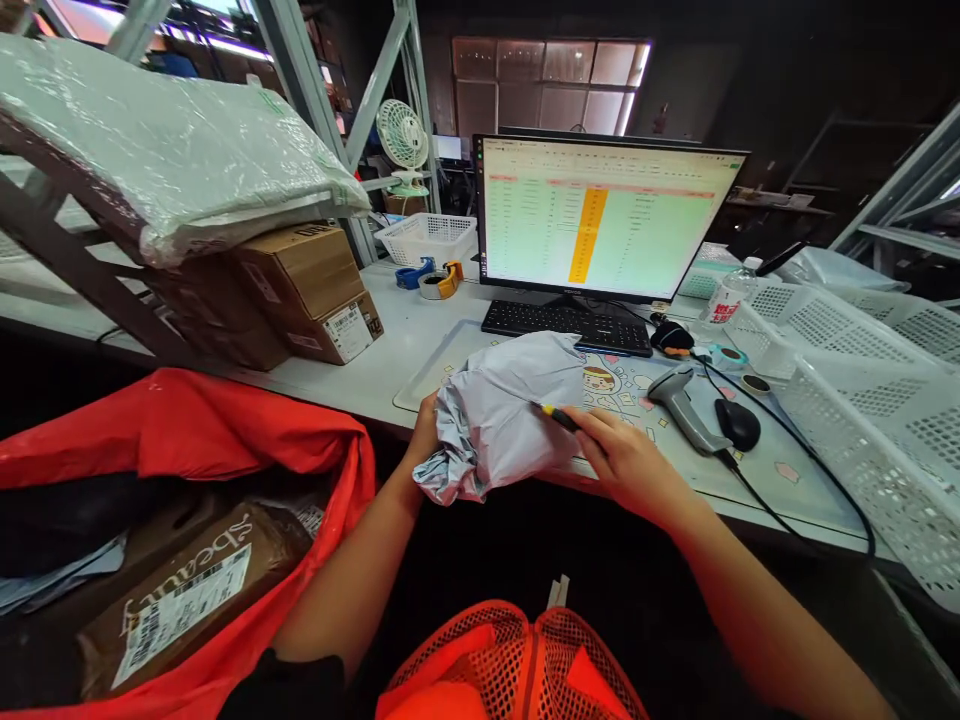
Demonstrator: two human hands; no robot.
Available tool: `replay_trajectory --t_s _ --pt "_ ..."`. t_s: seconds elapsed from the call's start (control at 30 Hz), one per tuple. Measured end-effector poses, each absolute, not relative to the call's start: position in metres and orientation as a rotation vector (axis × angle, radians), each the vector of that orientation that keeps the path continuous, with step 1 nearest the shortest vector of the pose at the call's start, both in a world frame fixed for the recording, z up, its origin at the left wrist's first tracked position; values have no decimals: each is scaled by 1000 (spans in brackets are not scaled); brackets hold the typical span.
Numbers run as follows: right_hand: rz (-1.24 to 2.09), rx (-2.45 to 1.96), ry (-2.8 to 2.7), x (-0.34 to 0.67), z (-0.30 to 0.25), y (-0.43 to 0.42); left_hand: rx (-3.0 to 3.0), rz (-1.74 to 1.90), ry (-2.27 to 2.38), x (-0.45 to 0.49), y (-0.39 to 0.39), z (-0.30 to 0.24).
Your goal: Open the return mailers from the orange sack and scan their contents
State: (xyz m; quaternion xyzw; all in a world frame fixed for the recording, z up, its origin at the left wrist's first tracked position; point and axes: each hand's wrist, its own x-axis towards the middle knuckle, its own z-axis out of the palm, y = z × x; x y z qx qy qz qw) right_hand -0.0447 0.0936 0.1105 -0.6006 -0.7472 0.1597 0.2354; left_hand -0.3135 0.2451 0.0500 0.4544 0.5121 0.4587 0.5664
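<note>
A crumpled grey plastic mailer bag (502, 410) lies at the front edge of the white desk (390, 350). My left hand (424, 432) grips its left side, fingers closed behind the plastic. My right hand (619, 455) pinches a small black tool with a yellow tip (559, 416), whose tip rests against the bag's right side. Just right of my right hand lie a grey barcode scanner (679, 405) and a black mouse (739, 424).
A monitor (600, 215) showing a spreadsheet and a black keyboard (566, 325) stand behind the bag. Cardboard boxes (315, 290) sit left, white baskets (855, 400) right. A red sack (225, 440) with parcels is at lower left; an orange mesh basket (517, 660) is below me.
</note>
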Motion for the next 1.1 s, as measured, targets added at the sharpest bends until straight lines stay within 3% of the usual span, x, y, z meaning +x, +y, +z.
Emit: replay_trajectory --t_s 0.1,0.2,0.37,0.43,0.53,0.63,0.77,0.97,1.1 --pt "356 -2039 -2049 0 77 88 945 1083 1257 -328 250 41" --pt "222 -2351 -1942 35 53 87 1218 1004 1291 -335 269 40" --pt "155 -2502 -1879 48 33 89 1597 1018 1623 -348 302 71" --pt "149 -2503 -1893 48 32 96 1786 1050 1658 -349 299 91" --pt "108 -2395 -1851 45 45 121 2154 990 1353 -329 284 114" --pt "116 -2050 -1836 27 69 169 2533 686 957 -288 271 112" --pt "221 -1741 -1957 -20 90 239 2777 340 899 -248 268 87" --pt "435 -1715 -2346 -79 75 285 2885 449 832 -264 248 81" --pt "450 -1764 -2401 -85 66 286 2766 448 806 -286 181 84"
